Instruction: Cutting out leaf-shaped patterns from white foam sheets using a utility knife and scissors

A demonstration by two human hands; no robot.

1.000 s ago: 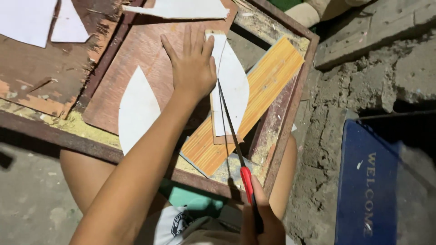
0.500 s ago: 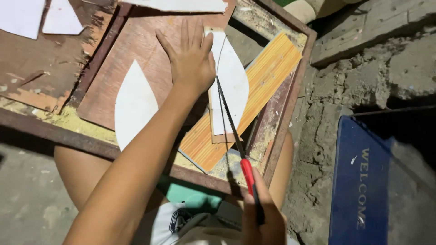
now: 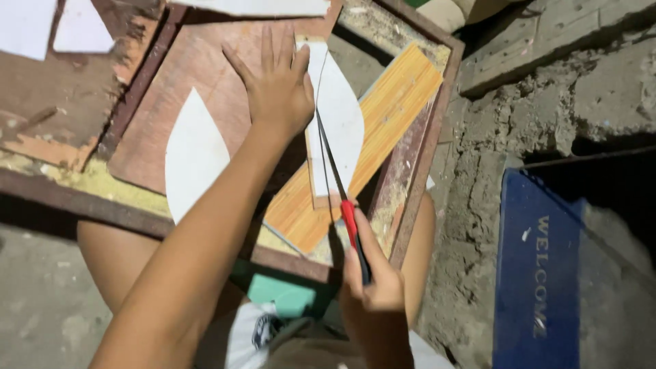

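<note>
1. The left hand [image 3: 277, 92] lies flat with fingers spread, grasping nothing, pressed down on the brown board [image 3: 205, 82] and on the left edge of a white leaf-shaped sheet [image 3: 338, 126].
2. That sheet lies half on the brown board's right edge and half on an orange wooden plank [image 3: 383, 130], which runs slantwise out from under the brown board's right side.
3. The right hand [image 3: 372, 280] is clenched around the dark grip of a knife with a red handle [image 3: 350, 222], below the brown board's lower right corner and close to the person's body.
4. The knife's thin blade [image 3: 328, 147] stretches up from the red handle along the sheet, just right of the left hand's thumb, its tip near the sheet's upper end.
5. A second white leaf-shaped piece [image 3: 195, 154] lies on the lower left part of the brown board, left of the forearm.
6. Two more white scraps [image 3: 82, 27] lie well to the upper left of the brown board, on a worn wooden surface.
7. A dark wooden frame [image 3: 424, 157] borders the plank to the right of the brown board.
8. A blue doormat [image 3: 540, 273] with pale lettering lies well to the right of the brown board, on rough concrete ground [image 3: 519, 96].
</note>
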